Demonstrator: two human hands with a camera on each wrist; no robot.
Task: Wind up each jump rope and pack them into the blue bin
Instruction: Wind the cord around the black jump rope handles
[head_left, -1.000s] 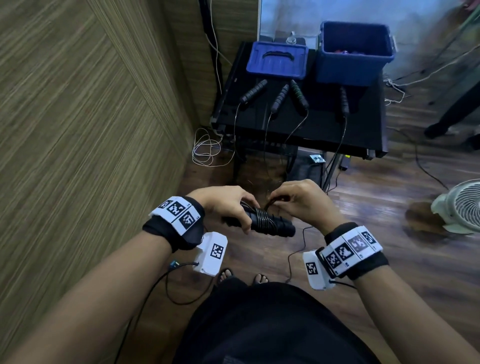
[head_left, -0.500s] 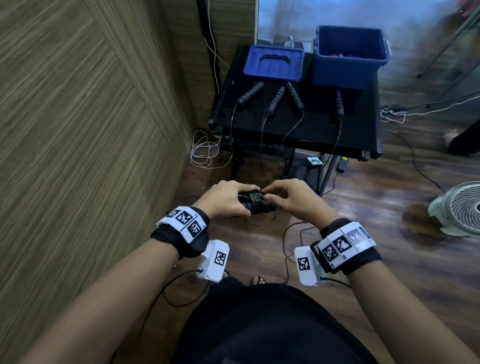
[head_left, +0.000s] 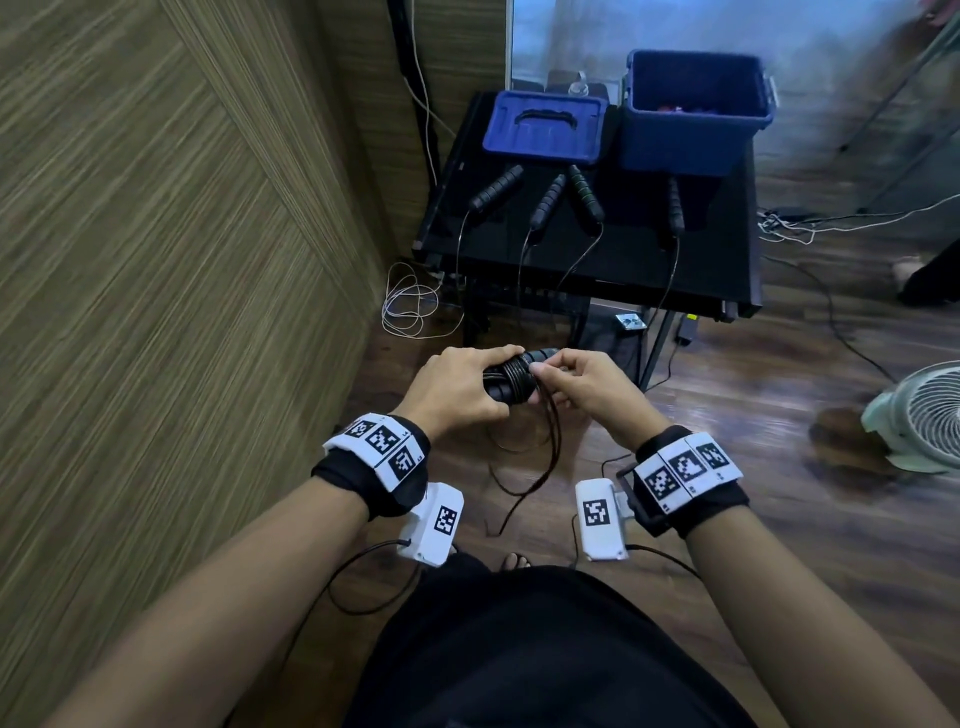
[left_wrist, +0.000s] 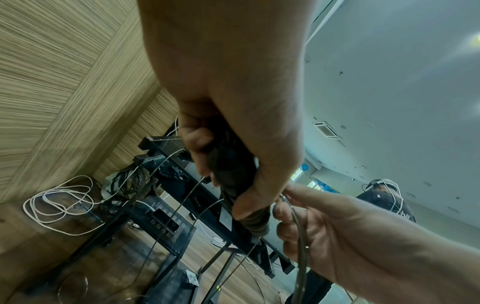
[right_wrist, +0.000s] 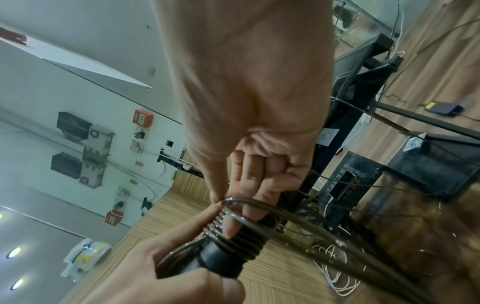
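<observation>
Black table (head_left: 727, 270) stands against the far wall, w/ everything else placed off it. On its back right corner sits the blue bin (head_left: 693, 140), open, something reddish inside (too small to tell what). Left of the bin, also on the table, lies the blue lid (head_left: 545, 127), handle up. In front of lid and bin four jump rope handles (head_left: 496, 187) lie on the tabletop, their thin cords running over the table's near edge and down. A white fan (head_left: 924, 415) stands on the wood floor right of the table; a white cable coil (head_left: 410, 301) lies on the floor at the table's left leg.

Nearer than the table, at about waist height, both hands meet on one jump rope. Left hand (head_left: 457, 389) is wrapped around the black handle bundle (head_left: 511, 376), fingers and thumb curled round it, several turns of cord (right_wrist: 233, 232) wound tight over the handles. Right hand (head_left: 587, 387) pinches the loose cord just beside the bundle, thumb & forefinger pressed together on it; the rest of the cord hangs in a loop (head_left: 545, 457) below the hands toward the floor.
</observation>
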